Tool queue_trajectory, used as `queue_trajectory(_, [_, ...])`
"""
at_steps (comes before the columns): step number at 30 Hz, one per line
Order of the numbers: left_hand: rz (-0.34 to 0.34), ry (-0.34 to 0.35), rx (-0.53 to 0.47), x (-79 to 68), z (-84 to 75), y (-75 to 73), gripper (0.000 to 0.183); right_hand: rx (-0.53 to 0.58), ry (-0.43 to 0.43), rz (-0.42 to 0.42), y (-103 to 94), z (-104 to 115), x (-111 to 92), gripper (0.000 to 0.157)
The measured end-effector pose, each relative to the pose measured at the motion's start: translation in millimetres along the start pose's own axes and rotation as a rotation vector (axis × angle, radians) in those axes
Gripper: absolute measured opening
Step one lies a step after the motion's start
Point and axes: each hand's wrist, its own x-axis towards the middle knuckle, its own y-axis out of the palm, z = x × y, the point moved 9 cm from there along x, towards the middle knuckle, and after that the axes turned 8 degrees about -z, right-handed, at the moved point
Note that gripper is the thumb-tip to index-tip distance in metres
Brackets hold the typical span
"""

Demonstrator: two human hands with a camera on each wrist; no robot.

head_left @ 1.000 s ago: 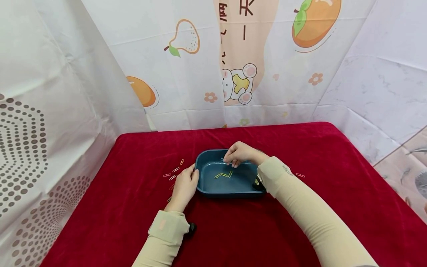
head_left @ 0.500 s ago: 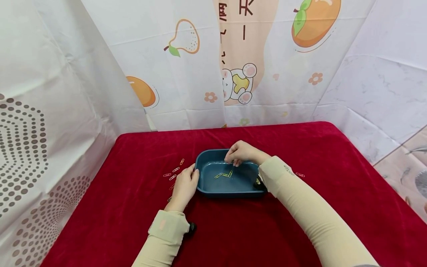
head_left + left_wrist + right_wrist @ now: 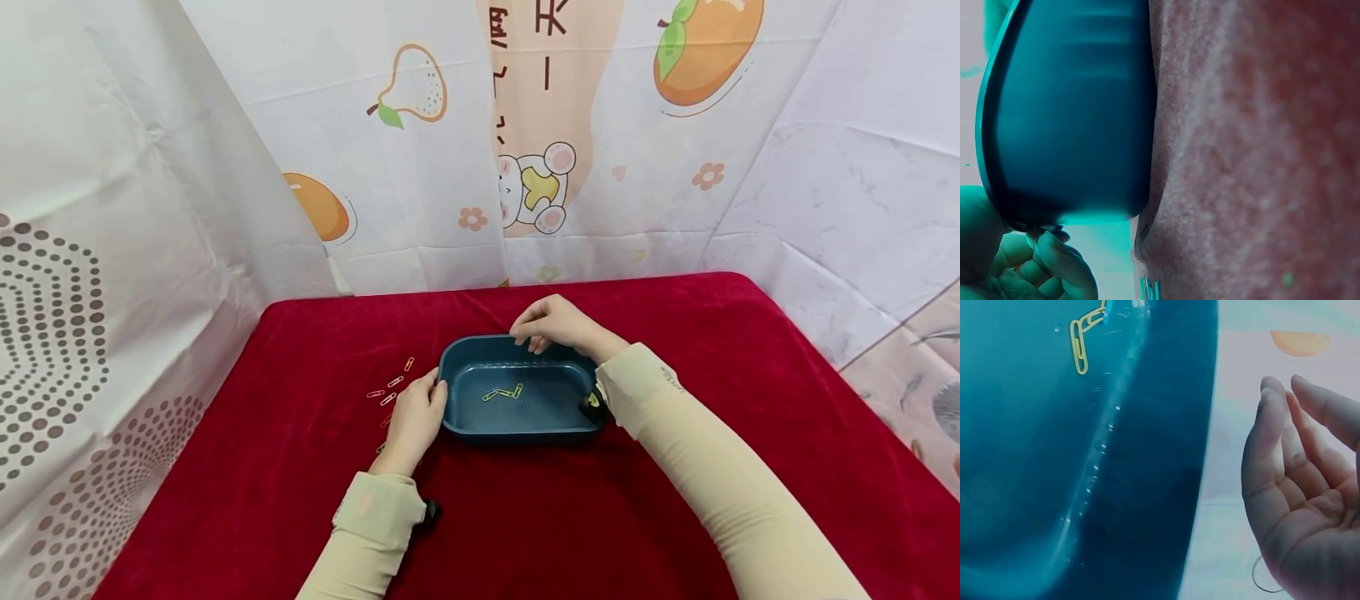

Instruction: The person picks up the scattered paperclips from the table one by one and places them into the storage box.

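A dark blue rectangular tray (image 3: 517, 435) stands mid-table with several paper clips (image 3: 504, 393) on its floor, mostly yellow, with a bluish one among them. The left hand (image 3: 412, 421) grips the tray's left rim; in the left wrist view the hand's fingers (image 3: 1063, 262) meet the tray wall (image 3: 1072, 125) at its end. Above the tray's far rim is the right hand (image 3: 558, 323). Seen from the right wrist, the right hand (image 3: 1310, 481) has its thumb and index finger slightly apart with nothing between them. Yellow paper clips (image 3: 1080, 350) lie inside the tray there.
Loose paper clips (image 3: 387, 399) are scattered on the red tablecloth (image 3: 322, 350) left of the tray, some partly behind the left hand. Before the right hand moved, a pinkish clip showed right of the tray; the right forearm (image 3: 697, 467) now covers that spot. A printed curtain (image 3: 420, 192) hangs behind the table.
The right hand has let go of a bluish paper clip, which now lies among the yellow ones in the tray, and has risen back over the far rim. The left hand stays put.
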Motion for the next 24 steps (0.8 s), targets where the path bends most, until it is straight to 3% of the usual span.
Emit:
queue_trajectory(15, [0.010, -0.009, 0.000, -1.2, 1.0, 0.1, 0.045, 0.068, -0.008, -0.155, -38.2, 2.5, -28.8, 0.035])
queue_trajectory(24, [0.010, -0.004, 0.002, -0.4, -0.5, -0.1, 0.045, 0.107, 0.006, -0.227, -60.6, -18.9, -50.5, 0.037])
